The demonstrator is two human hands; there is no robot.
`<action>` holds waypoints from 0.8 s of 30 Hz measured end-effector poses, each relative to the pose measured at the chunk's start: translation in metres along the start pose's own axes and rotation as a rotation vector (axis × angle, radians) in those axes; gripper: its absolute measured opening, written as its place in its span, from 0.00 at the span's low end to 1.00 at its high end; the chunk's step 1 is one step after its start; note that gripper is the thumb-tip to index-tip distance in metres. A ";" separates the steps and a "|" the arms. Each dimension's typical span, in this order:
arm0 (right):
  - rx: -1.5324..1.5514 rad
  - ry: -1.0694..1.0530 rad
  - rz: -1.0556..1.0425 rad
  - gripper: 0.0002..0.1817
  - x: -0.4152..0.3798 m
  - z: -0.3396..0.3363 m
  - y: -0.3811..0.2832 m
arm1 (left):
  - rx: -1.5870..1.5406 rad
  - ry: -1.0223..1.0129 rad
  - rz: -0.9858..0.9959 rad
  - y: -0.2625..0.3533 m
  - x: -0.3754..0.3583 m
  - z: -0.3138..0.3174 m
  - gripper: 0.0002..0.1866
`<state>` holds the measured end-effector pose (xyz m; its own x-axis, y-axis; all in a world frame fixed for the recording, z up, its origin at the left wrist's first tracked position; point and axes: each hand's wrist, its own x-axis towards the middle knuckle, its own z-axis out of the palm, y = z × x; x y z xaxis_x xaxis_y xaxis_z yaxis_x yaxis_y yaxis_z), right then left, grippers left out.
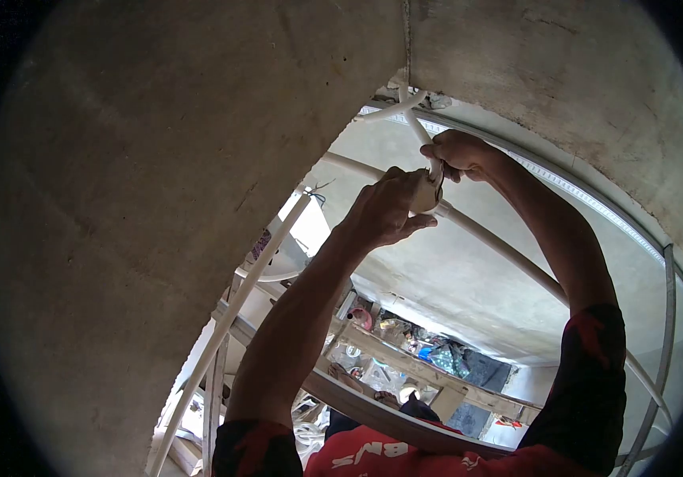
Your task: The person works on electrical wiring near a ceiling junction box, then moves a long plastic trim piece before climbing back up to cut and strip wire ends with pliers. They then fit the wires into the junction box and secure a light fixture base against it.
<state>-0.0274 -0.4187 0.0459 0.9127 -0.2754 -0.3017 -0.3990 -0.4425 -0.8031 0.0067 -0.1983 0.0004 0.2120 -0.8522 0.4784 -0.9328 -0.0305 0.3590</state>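
Observation:
Both arms reach up to a round, pale junction box (424, 193) on a white conduit (500, 245) that runs slantwise below the ceiling. My left hand (389, 208) is wrapped round the box's left side, its thumb stretched underneath. Beside the box's upper right, my right hand (459, 155) pinches the end of a second white conduit (417, 126), which comes down from a gap in the concrete. A dark, thin edge shows between the hands at the box; what it is cannot be made out.
Rough concrete (143, 183) fills the left. A curved metal channel (596, 199) crosses the upper right. Another white pipe (230, 318) slants down at the left. Far below, wooden scaffold beams (405, 362) and a cluttered floor show, with a foot on a plank.

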 end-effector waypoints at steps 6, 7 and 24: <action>-0.008 -0.052 -0.047 0.15 -0.002 -0.004 0.007 | 0.056 0.004 -0.030 0.003 0.004 0.002 0.34; -0.091 -0.056 -0.017 0.15 -0.006 -0.006 0.000 | 0.044 -0.035 -0.048 0.002 0.007 0.001 0.34; -1.002 0.178 -0.643 0.07 -0.063 0.009 -0.030 | -0.063 -0.075 -0.294 0.013 0.017 0.000 0.37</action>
<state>-0.0718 -0.3803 0.0845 0.9764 0.1595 0.1458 0.1613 -0.9869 -0.0008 -0.0017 -0.2127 0.0133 0.4462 -0.8478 0.2866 -0.8142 -0.2516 0.5232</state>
